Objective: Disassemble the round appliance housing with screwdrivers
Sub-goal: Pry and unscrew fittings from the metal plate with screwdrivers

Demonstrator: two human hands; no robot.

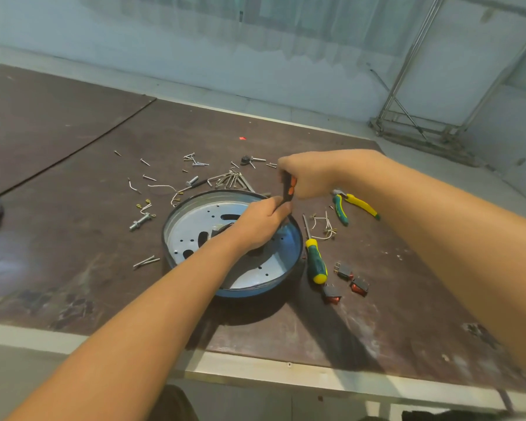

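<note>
Round housing [182,235]: shallow dark pan, pale perforated plate inside, at table [377,314] centre. Right hand [312,177] grips one orange-black screwdriver [289,189] at its 1 o'clock rim; left hand [258,226] pinches it lower. At 3 o'clock: one green screwdriver [316,264], one pliers [357,205], three switches [360,286].

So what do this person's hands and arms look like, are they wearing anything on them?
Nothing worn that shows: the left hand and right hand have no gloves, and the left forearm and right forearm carry no sleeve, watch or band up to the picture's edge. Rings cannot be made out.
</note>
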